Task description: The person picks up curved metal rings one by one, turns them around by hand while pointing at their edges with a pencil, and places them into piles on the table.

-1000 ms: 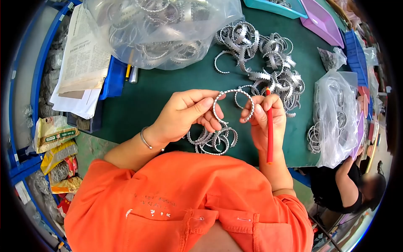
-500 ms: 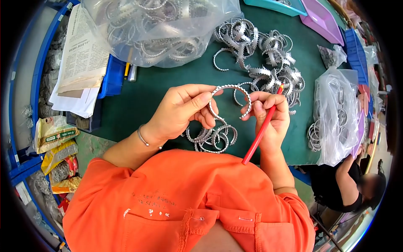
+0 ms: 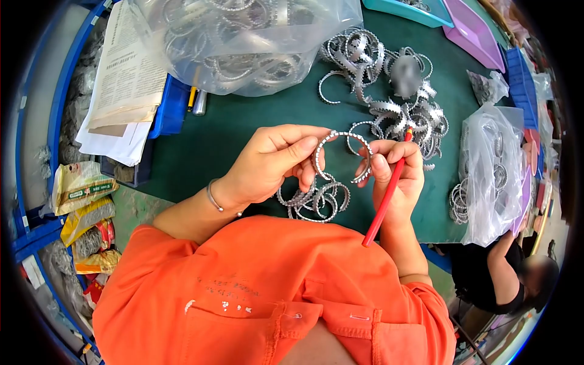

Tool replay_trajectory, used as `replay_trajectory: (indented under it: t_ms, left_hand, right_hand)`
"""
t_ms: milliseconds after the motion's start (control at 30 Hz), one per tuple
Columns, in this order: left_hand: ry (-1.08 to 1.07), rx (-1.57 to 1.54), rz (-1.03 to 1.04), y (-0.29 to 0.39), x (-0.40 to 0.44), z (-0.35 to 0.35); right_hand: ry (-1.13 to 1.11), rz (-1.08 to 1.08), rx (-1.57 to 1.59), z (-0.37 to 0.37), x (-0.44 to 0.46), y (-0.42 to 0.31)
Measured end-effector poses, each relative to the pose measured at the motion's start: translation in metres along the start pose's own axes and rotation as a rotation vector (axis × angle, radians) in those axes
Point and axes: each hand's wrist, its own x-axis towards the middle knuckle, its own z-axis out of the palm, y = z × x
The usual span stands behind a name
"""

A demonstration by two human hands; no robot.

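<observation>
Between my two hands is a silver open bangle (image 3: 342, 134) with a notched band, its gap toward the bottom. My left hand (image 3: 274, 159) pinches its left side between thumb and fingers. My right hand (image 3: 398, 179) has its fingertips at the bangle's right end and also grips a red pencil (image 3: 384, 207), which slants down toward the orange shirt. Below the bangle, a small group of similar bangles (image 3: 319, 204) lies on the green table (image 3: 219, 131). A larger heap of bangles (image 3: 389, 109) is beyond my right hand.
A clear plastic bag (image 3: 255, 55) of bangles is at the back left, near papers (image 3: 125, 85) and a blue bin (image 3: 170, 109). Another plastic bag (image 3: 493, 176) lies at right. Teal (image 3: 420, 13) and purple trays (image 3: 474, 36) stand behind. A person (image 3: 502, 271) sits at right.
The view has shifted slightly, so the table's contents appear a little further right. Both hands keep hold of the bangle, and its right end sits closer against my right fingertips.
</observation>
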Motion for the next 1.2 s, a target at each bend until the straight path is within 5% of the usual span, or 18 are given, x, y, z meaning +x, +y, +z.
replay_trajectory:
  t_ms: [333, 700, 933, 1200]
  left_hand:
    - [-0.002, 0.040, 0.012, 0.000, -0.001, -0.002]
    - [-0.004, 0.340, 0.360, -0.007, 0.003, -0.005]
    - [0.048, 0.216, 0.242, -0.006, 0.001, 0.002]
    - [0.014, 0.266, 0.335, -0.010, 0.002, -0.001]
  right_hand:
    - [-0.052, -0.176, -0.188, -0.007, -0.002, 0.002]
    - [-0.074, -0.380, -0.196, -0.007, 0.001, 0.000]
    - [-0.184, -0.757, -0.600, -0.002, 0.007, -0.009]
    - [-0.212, -0.718, -0.427, 0.005, 0.000, -0.006]
